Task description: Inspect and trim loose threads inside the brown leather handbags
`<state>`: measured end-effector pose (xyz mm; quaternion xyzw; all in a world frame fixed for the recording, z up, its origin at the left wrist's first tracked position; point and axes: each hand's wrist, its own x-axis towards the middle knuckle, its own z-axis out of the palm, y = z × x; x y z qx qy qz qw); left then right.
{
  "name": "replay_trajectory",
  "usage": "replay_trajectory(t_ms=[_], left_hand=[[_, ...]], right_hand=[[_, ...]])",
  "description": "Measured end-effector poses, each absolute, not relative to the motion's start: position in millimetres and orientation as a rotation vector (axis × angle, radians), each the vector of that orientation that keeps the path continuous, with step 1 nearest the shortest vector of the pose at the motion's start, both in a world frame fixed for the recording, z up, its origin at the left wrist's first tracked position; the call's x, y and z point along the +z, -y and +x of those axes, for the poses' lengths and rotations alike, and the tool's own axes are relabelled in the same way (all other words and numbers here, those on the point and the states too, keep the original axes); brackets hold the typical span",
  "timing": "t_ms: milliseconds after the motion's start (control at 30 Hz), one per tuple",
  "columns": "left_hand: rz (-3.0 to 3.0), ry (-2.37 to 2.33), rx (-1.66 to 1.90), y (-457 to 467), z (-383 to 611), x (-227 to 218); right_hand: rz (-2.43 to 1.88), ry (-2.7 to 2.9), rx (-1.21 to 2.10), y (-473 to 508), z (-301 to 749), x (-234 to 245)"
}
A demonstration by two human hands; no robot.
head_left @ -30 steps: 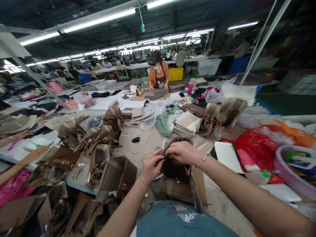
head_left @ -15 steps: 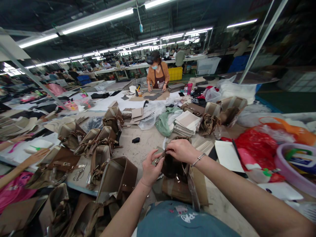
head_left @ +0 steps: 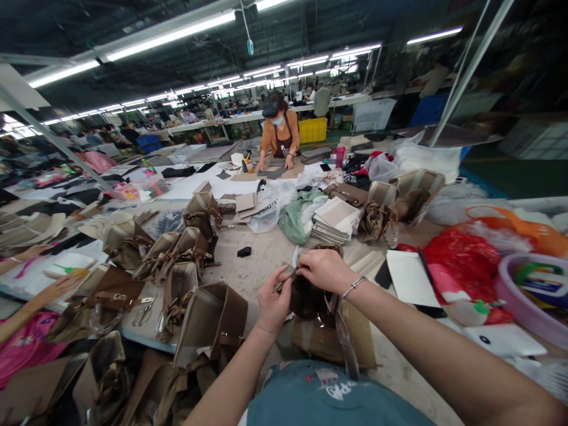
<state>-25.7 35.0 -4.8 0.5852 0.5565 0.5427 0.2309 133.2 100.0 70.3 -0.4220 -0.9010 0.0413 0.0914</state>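
A brown handbag point(head_left: 328, 340) lies on the worktable in front of me, with a clear plastic-wrapped strap point(head_left: 345, 337) hanging down its near side. At the upper left edge of the bag, my left hand point(head_left: 272, 299) is closed in a pinch between thumb and fingers. My right hand point(head_left: 325, 271) comes over the top and pinches the same brown edge, its fingertips touching or nearly touching the left ones. The exact piece between the fingertips is small and partly hidden. Below the hands, the dark side of the bag and a small metal fitting show.
Several brown bags point(head_left: 210, 319) stand to the left, near scissors point(head_left: 142, 312). Another person's hand point(head_left: 66, 285) reaches in there. Stacked panels point(head_left: 336, 220) and a green cloth point(head_left: 298, 219) lie ahead. Rightward are a red plastic bag point(head_left: 461, 260) and a purple basin point(head_left: 506, 284). A co-worker point(head_left: 279, 133) stands opposite.
Both my hands stay at the bag's edge; the left fingers have shifted slightly around the pinched piece. Across the table, the co-worker has bent further down and moved their hands.
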Motion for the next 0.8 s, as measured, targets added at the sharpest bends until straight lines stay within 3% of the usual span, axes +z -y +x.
replay_trajectory(t_ms=[800], left_hand=[[1.476,-1.529,1.461,-37.9,-22.3,-7.6]], right_hand=[[-1.242,2.67,-0.078,-116.0,153.1,78.5]])
